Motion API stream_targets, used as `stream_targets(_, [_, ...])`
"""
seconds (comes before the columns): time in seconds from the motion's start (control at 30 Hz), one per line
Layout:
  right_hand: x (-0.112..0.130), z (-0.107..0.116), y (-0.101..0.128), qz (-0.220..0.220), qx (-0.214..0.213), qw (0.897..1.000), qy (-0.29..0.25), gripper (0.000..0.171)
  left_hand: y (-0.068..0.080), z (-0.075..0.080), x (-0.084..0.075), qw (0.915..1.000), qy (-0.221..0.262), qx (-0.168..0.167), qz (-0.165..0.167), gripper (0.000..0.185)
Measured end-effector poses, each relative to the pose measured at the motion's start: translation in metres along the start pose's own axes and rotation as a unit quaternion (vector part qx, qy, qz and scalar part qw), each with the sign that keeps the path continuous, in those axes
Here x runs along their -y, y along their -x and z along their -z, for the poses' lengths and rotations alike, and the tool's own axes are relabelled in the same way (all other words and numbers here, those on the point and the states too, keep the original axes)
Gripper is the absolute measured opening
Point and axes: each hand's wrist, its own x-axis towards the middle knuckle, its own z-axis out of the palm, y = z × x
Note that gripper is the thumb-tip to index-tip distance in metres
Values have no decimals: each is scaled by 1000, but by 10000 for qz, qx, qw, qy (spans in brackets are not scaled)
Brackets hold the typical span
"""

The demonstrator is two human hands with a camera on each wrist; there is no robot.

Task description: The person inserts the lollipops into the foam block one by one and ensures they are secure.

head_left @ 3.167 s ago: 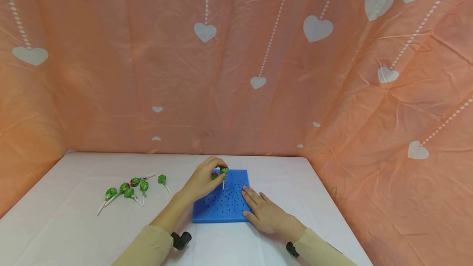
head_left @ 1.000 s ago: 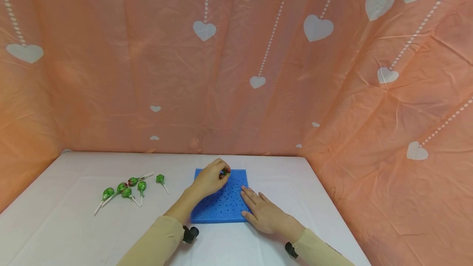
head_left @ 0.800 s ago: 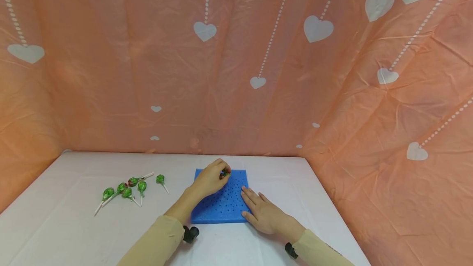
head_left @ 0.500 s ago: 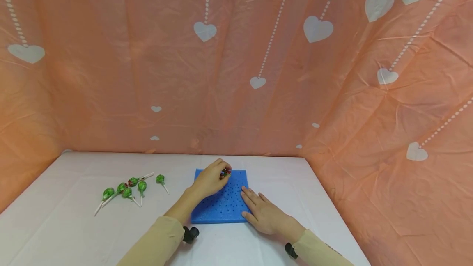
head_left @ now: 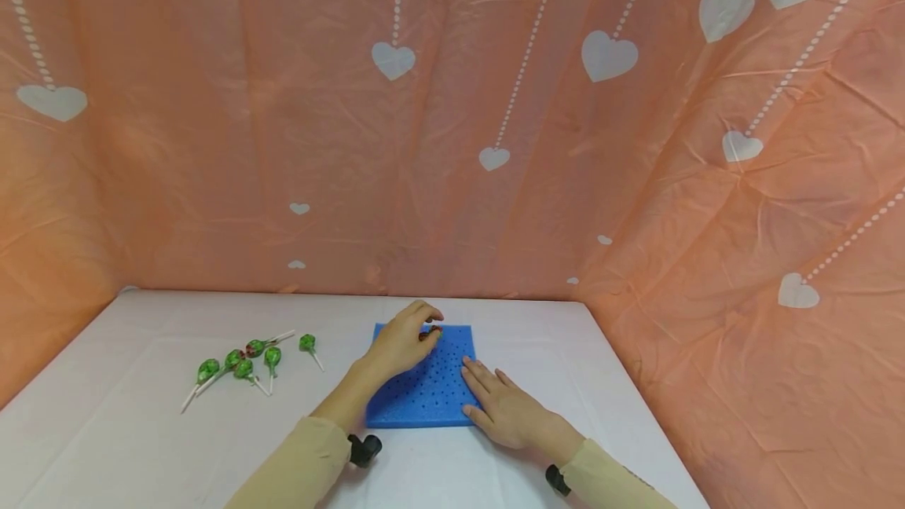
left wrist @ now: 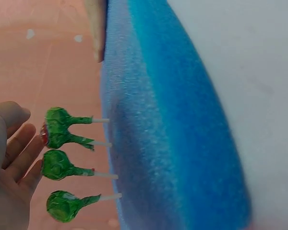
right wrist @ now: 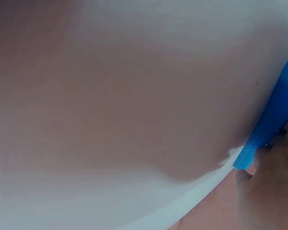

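Note:
A blue foam block [head_left: 424, 395] dotted with small holes lies on the table. Several green-wrapped lollipops [left wrist: 58, 165] stand in it by their white sticks, seen side-on in the left wrist view. My left hand [head_left: 401, 346] is over the block's far left part, thumb and fingers parted around the lollipop heads; in the left wrist view the hand [left wrist: 12, 177] pinches none of them. From the head, that hand mostly hides the standing lollipops. My right hand [head_left: 511, 412] rests flat on the block's right edge, fingers straight.
Several more green lollipops [head_left: 243, 368] lie loose on the white tablecloth [head_left: 141, 446] to the left, one [head_left: 307, 343] slightly apart. An orange curtain [head_left: 438, 218] with hearts closes off the back and sides.
My left hand brought a lollipop down onto the foam block, then parted its fingers from it; the index finger has lifted from the thumb. The right hand has stayed in place.

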Motion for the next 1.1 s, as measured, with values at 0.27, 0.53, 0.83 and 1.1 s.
stream_targets(0.27, [0,0,0,-1,-47,10000,16,68,5,13,2,9991,19,-410,104,26])
stream_targets(0.53, [0,0,0,-9,-5,10000,-16,69,13,34,13,9970,44,-771,81,27])
stream_targets(0.83, [-1,-1,0,28,-64,10000,-17,69,23,51,35,9948,-131,-992,212,27])
stream_targets(1.1, [-1,-1,1,6,-42,10000,3,70,35,64,58,9933,-426,-1042,278,25])
